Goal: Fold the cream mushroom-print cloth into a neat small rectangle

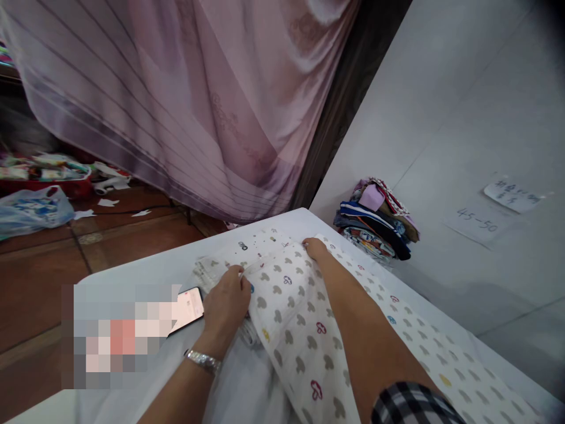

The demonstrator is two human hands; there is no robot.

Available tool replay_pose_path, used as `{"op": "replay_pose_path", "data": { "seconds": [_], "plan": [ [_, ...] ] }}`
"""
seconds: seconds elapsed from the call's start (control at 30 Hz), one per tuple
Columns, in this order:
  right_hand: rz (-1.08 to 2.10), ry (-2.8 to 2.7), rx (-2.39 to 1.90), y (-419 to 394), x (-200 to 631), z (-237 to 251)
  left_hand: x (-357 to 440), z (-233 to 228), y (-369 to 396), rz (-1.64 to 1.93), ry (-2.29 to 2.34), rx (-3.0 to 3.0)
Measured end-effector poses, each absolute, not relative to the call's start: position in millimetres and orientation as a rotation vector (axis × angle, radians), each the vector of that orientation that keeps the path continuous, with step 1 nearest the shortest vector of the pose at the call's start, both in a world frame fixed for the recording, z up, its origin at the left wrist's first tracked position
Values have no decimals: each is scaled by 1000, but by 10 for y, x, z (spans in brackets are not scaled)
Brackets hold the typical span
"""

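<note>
A white cloth [304,318] printed with grey mushroom-like shapes and a few coloured ones lies across the white table, partly folded over itself. My left hand [229,294], with a metal band on the wrist, pinches the near-left part of a fold edge. Farther off, my right hand [315,248] grips the same edge near the far end; its fingertips are mostly hidden. Between both hands the edge runs fairly straight. Beside my left hand lies a phone [189,307] with a lit screen, partly covered by a blurred patch.
The white table [145,268] reaches the wall. A stack of folded clothes [375,221] sits against that wall at right. A pink curtain [212,106] hangs behind. On the tiled floor at left are a plastic bag [37,209] and a filled red basket [79,184].
</note>
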State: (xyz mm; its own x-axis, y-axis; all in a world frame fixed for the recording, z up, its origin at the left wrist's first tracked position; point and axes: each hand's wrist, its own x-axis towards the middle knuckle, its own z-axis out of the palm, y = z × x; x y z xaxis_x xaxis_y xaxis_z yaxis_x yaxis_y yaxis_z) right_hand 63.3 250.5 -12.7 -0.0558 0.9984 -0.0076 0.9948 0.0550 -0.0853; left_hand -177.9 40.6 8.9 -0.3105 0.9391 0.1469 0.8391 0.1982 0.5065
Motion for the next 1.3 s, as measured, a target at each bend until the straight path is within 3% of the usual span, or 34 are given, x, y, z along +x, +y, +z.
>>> {"op": "replay_pose_path", "data": {
  "seconds": [0.53, 0.73, 0.97, 1.3],
  "plan": [
    [450, -1775, -1757, 2552, 652, -279, -1790, 88, 406, 757, 2271, 1699],
    [489, -1602, -1606, 2224, 757, -318, -1792, 70, 423, 762, 2264, 1707],
    [330, -1768, -1584, 848, 788, -488, -1813, 34, 452, 808, 2230, 1744],
    [508, -2485, -1560, -1873, 824, -414, -1822, 189, 454, 695, 2223, 1676]
  ]
}}
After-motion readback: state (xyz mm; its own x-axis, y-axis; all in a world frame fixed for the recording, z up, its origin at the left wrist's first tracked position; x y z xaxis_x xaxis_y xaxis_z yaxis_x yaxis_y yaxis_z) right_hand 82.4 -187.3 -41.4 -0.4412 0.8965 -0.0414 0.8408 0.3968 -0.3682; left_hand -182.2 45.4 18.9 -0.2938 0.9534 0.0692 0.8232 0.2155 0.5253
